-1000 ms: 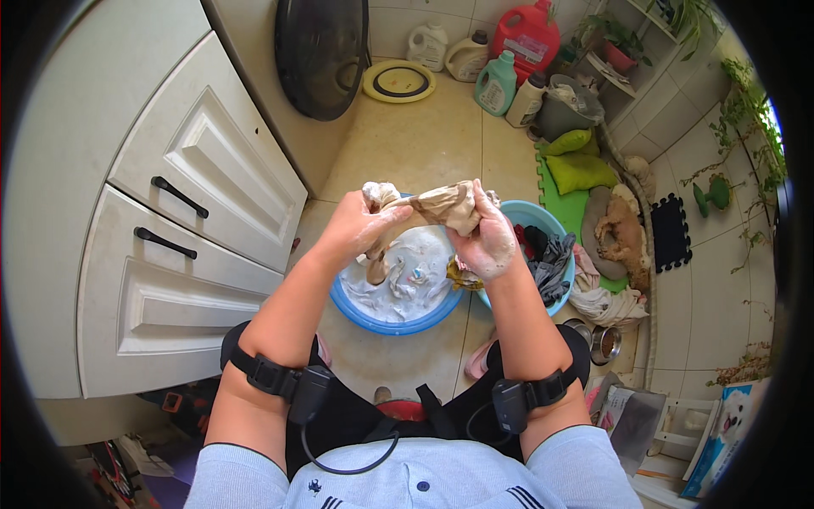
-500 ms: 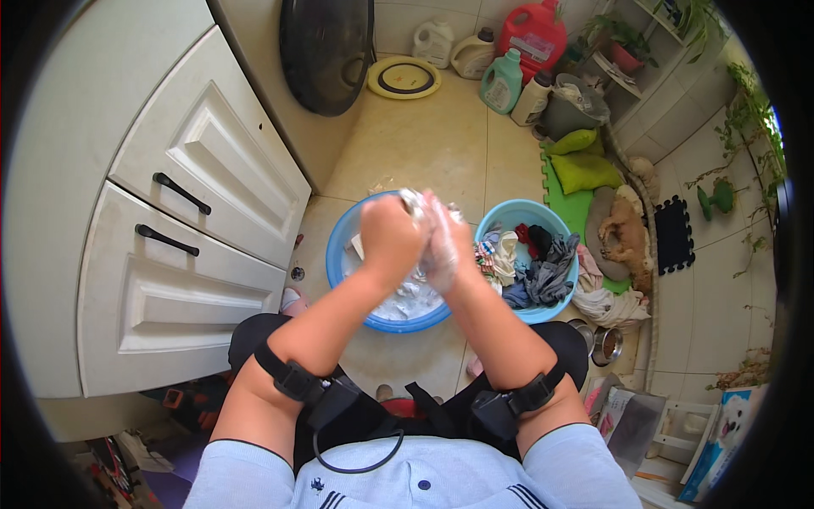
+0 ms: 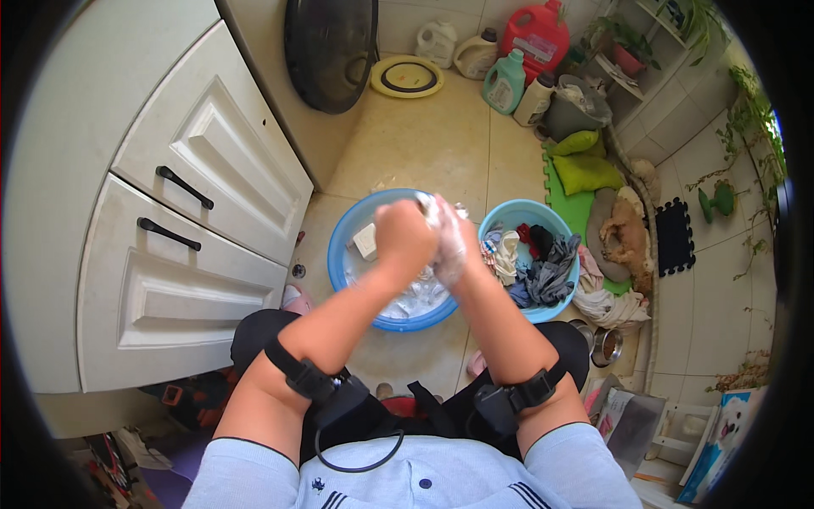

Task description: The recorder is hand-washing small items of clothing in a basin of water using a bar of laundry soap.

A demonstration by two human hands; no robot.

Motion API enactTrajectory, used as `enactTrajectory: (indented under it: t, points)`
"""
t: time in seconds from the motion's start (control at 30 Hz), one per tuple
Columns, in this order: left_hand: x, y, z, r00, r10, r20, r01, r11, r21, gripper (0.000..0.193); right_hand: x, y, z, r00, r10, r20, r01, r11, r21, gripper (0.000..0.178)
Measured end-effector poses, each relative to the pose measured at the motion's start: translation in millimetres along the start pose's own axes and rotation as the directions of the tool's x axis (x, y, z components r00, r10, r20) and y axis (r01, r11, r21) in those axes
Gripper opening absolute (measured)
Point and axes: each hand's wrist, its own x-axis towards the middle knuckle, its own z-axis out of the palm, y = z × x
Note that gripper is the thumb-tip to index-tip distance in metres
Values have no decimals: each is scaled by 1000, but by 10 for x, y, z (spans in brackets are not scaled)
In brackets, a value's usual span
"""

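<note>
Above a blue basin [image 3: 339, 293] of sudsy water, my two hands are pressed together over a small wet, soapy cloth [image 3: 429, 209]. My left hand [image 3: 407, 236] is closed in a fist round it. White foam coats my right hand [image 3: 455, 244], which is also closed against the cloth; its fingers are partly hidden. Inside the basin, a white block like a bar of soap [image 3: 365, 243] rests on the left, and whitish soaked cloth [image 3: 415, 299] lies under the foam below my wrists.
A lighter blue basin [image 3: 547, 315] to the right holds several crumpled clothes [image 3: 543, 271]. White cabinets [image 3: 203, 246] stand on the left. Detergent bottles [image 3: 504, 85] and a folded yellow basin [image 3: 386, 85] line the back. A dog [image 3: 626, 233] lies at the right near metal bowls [image 3: 607, 346].
Both hands have shifted slightly right, still pressed together on the cloth. More of the white block in the basin shows beside my left hand.
</note>
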Motion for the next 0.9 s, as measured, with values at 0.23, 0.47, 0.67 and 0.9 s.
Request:
enactTrajectory:
  t: [0.23,0.47,0.67,0.9]
  points:
    - [-109,128,34,999,50,17,-49,997,-61,41,77,-137,-144,994,-26,104,17,996,90,24]
    - [178,-125,-73,959,-258,116,267,961,-72,42,-143,-20,78,992,44,121,-36,997,-70,24]
    - [-130,70,84,991,131,-1,-130,991,37,39,112,-71,-155,943,9,332,-80,976,200,23]
    - [-17,111,-33,998,-25,54,24,999,23,40,44,-64,-34,993,38,114,-46,997,67,23]
